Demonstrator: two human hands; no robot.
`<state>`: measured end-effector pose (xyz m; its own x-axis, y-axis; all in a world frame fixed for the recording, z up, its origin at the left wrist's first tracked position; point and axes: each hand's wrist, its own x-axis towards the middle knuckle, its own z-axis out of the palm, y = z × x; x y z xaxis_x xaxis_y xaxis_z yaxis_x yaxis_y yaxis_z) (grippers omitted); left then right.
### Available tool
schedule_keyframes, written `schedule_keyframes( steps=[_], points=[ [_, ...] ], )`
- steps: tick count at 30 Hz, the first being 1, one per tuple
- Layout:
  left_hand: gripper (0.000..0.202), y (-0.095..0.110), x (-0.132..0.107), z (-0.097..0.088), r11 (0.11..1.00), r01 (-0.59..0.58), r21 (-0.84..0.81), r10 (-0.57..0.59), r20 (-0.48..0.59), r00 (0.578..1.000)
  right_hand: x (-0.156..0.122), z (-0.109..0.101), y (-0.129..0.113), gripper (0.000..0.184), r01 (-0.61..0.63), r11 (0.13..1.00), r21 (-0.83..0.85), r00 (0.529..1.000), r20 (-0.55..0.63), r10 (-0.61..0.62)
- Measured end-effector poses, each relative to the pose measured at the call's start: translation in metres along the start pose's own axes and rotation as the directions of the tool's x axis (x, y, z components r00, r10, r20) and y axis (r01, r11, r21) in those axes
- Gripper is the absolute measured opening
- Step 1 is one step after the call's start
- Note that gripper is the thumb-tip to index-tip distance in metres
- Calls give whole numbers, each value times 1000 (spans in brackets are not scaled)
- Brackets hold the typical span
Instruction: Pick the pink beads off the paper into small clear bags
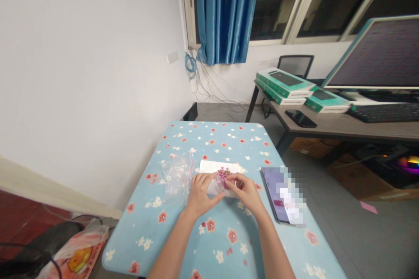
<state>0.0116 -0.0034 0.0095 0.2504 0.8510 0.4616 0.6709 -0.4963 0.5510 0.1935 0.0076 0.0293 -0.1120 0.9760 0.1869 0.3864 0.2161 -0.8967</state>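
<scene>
Both my hands meet over a small clear bag [218,185] with pink beads [224,174] on it, at the middle of a light blue flowered table [209,235]. My left hand [202,192] pinches the bag's left side with closed fingers. My right hand [244,188] is closed on its right side, fingertips among the beads. A white sheet [214,166] lies under and just beyond the bag. Several empty clear zip bags [176,173] lie in a loose pile to the left of my left hand.
A phone [284,196] lies flat to the right of my right hand. A desk [343,126] at the right carries green boxes [284,83], a keyboard [382,112] and a monitor [379,54]. A blue curtain [225,13] hangs by the window. A bag [78,253] sits on the floor, lower left.
</scene>
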Motion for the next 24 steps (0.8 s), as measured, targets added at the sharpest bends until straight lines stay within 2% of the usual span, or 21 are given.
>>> schedule_keyframes(
  steps=[6, 10, 12, 15, 18, 24],
  points=[
    [54, -1, -1, 1, 1000, -10, -3, 10, 3, 1000, -1, 15, 1, 25, -8, 998, 66, 996, 87, 2],
    [53, -1, -1, 1, 1000, -7, 7, 7, -2, 1000, 0, 13, 5, 26, -2, 999, 47, 998, 60, -1],
    [52, -1, 0, 1, 1000, -8, 10, 8, -2, 1000, 1, 8, 6, 27, -2, 999, -34, 1000, 5, 2],
    [52, 0, 0, 0, 1000, -11, 10, 11, 2, 1000, 1, 2, 8, 28, -26, 967, -252, 997, -71, 8],
    [51, 0, 0, 0, 1000, -13, 12, 13, 2, 1000, 1, 0, 10, 30, -45, 914, -402, 997, -70, 18],
    [52, -1, 0, 0, 1000, -14, 8, 14, 1, 1000, 1, 6, 8, 31, -82, 851, -519, 997, -52, 65]
  ],
)
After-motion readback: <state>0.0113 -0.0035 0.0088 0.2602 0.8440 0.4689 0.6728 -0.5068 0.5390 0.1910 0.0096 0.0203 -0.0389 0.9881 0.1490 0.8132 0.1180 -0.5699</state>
